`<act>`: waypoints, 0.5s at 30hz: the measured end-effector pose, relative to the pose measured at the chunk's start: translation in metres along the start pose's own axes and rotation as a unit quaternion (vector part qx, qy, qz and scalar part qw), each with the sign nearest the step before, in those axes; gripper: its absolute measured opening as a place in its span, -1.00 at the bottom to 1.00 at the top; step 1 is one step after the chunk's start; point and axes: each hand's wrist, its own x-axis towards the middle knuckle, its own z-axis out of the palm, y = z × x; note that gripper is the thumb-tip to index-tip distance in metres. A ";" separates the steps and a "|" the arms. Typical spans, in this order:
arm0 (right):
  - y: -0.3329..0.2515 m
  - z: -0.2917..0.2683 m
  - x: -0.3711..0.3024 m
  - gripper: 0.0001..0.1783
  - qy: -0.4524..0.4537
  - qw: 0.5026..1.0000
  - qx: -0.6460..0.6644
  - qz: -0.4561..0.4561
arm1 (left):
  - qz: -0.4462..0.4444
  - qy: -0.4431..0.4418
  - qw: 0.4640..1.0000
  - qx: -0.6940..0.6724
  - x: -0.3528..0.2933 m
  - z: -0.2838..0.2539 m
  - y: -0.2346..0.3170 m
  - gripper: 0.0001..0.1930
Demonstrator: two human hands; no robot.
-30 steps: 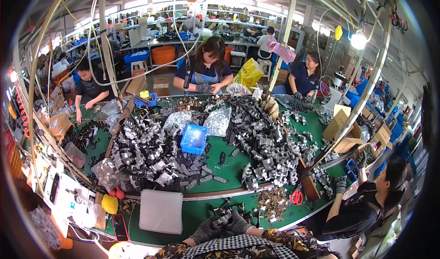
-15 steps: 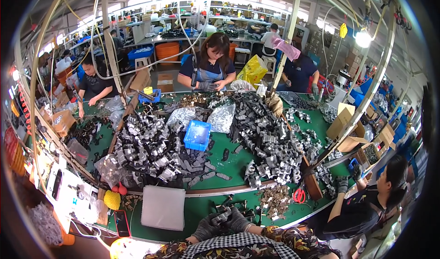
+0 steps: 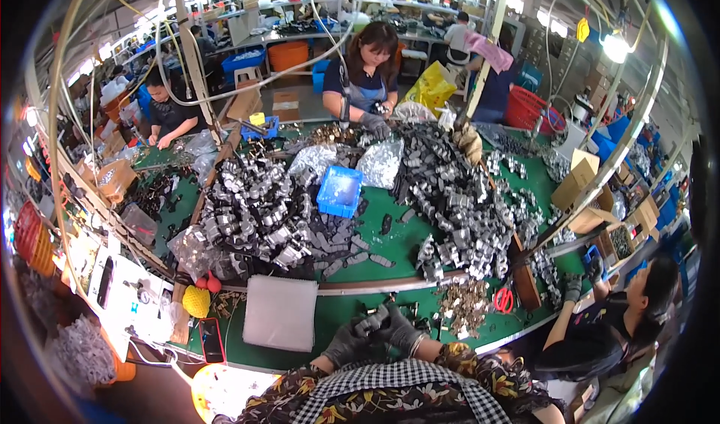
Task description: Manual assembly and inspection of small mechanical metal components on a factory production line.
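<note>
Above the near edge of the bench, my left hand (image 3: 344, 344), in a dark grey glove, is closed around a small silver-grey metal part (image 3: 372, 322). My right hand (image 3: 402, 331), gloved alike, grips the same part from its other side. The fingers partly hide it, so its exact kind does not show. Just beyond the right hand lie a few dark parts (image 3: 409, 308) on the green surface. A pile of small brass-coloured pieces (image 3: 463, 308) is to their right, with red-handled scissors (image 3: 503, 299) beside it.
White sheets (image 3: 280, 313) lie left of my hands, near a phone (image 3: 212, 341) and a yellow ball-shaped thing (image 3: 196, 302). Past a raised rail (image 3: 360, 286) are heaps of metal parts (image 3: 251, 221) and a blue bin (image 3: 340, 191). Co-workers sit across and at the right.
The whole view has shifted, so the bench appears higher and further right. Both my hands stay on the metal part. The co-worker opposite has moved one gloved hand toward the heap.
</note>
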 end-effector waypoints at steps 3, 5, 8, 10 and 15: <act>0.019 -0.008 -0.001 -0.37 -0.004 0.972 -0.235 0.001 | 0.167 -0.021 0.986 0.001 -0.002 -0.009 0.017 -0.52; -0.057 0.005 -0.002 -0.19 0.001 0.998 -0.055 0.043 | 0.050 -0.013 0.973 -0.225 -0.001 -0.010 0.026 -0.68; -0.104 0.003 -0.001 -0.11 -0.015 0.996 -0.062 0.060 | 0.030 -0.084 0.968 -0.234 0.011 -0.015 0.029 -0.56; -0.133 0.000 0.003 -0.07 -0.005 1.000 0.016 0.007 | 0.043 -0.141 0.957 -0.250 0.018 -0.024 0.047 -0.59; -0.186 -0.024 0.012 -0.04 0.030 0.997 -0.053 -0.047 | 0.123 -0.161 0.917 -0.343 0.016 -0.019 0.140 -0.54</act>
